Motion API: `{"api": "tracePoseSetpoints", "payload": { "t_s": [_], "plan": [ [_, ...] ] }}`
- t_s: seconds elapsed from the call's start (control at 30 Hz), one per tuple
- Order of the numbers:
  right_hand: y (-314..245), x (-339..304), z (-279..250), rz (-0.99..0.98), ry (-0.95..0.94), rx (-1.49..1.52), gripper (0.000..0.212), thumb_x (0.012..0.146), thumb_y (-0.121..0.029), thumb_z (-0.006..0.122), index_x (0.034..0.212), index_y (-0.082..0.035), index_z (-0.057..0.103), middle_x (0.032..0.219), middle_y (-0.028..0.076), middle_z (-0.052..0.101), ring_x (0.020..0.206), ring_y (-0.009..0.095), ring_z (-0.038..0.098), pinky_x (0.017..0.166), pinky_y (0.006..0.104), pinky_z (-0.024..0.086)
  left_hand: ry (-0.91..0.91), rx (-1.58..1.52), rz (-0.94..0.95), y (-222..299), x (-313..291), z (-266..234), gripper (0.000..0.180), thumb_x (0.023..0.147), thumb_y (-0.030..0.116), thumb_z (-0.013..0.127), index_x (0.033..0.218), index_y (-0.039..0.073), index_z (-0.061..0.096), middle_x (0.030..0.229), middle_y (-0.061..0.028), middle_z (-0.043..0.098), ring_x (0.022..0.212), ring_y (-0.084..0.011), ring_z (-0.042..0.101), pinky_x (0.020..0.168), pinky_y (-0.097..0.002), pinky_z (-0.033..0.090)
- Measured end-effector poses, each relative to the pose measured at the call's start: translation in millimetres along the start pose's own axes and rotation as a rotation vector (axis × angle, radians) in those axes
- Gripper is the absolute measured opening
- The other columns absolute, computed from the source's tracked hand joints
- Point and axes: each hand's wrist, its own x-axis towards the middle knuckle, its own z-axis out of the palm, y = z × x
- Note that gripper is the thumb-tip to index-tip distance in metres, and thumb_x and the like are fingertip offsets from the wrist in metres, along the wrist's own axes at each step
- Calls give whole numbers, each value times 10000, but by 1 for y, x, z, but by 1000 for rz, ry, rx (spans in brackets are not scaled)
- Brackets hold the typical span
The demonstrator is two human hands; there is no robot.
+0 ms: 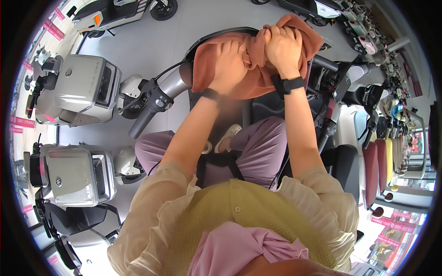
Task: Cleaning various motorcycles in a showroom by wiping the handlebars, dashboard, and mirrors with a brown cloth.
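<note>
Cloth (258, 60), orange-brown, draped over the scooter's front panel between the handlebars. Left hand (229, 69) pressed flat on it, fingers spread, pinning it down. Right hand (283, 48) clenched around a bunched fold, lifted. Left handlebar grip (146, 116) bare; grey scooters (80, 89) parked far left.

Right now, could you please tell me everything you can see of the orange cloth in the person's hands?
The orange cloth looks like soft, terry-like fabric in a plain rust-orange colour, with no pattern visible. It is crumpled and bunched, not spread flat. The right hand grips a twisted fold near its top, while the left hand presses flat on its middle. It drapes over the scooter's handlebar area, hanging in folds toward the person.
</note>
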Motion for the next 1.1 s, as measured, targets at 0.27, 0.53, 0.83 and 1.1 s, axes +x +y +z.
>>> {"api": "tracePoseSetpoints", "payload": {
  "t_s": [0.27, 0.53, 0.83, 1.1],
  "plan": [
    [-7, -10, -6, 97, -13, 125, 155, 837, -210, 587, 772, -72, 616, 706, 81, 625, 691, 260, 597, 690, 360, 471, 64, 63, 7, 15, -3, -13, 599, 762, 233, 618, 1329, 100, 479, 1207, -117, 538, 1196, -272, 436, 1050, -451, 268],
    [-8, -51, -62, 725, 190, 776, 134, 907, -95, 553, 1008, -18, 594, 946, 116, 640, 886, 244, 618, 806, 332, 479, -8, 109, 50, -7, -23, -7, 589, 820, 208, 570, 1386, 131, 429, 1222, -118, 535, 1202, -284, 440, 1035, -450, 284],
    [64, -43, -64, 815, 539, 500, 297, 941, -121, 485, 1182, 52, 469, 1128, 190, 561, 1045, 271, 559, 916, 365, 435, -17, 104, 154, -5, -15, -13, 517, 839, 239, 574, 1337, 124, 493, 1168, -114, 567, 1136, -280, 483, 994, -458, 316],
    [66, -53, -24, 655, 64, 373, 336, 945, -224, 370, 1146, -55, 580, 1212, 127, 553, 1232, 311, 408, 1102, 517, 140, -52, 50, 202, 3, 5, -4, 477, 827, 245, 585, 1286, 124, 545, 1148, -79, 585, 1123, -244, 491, 996, -440, 317]
  ]
}}
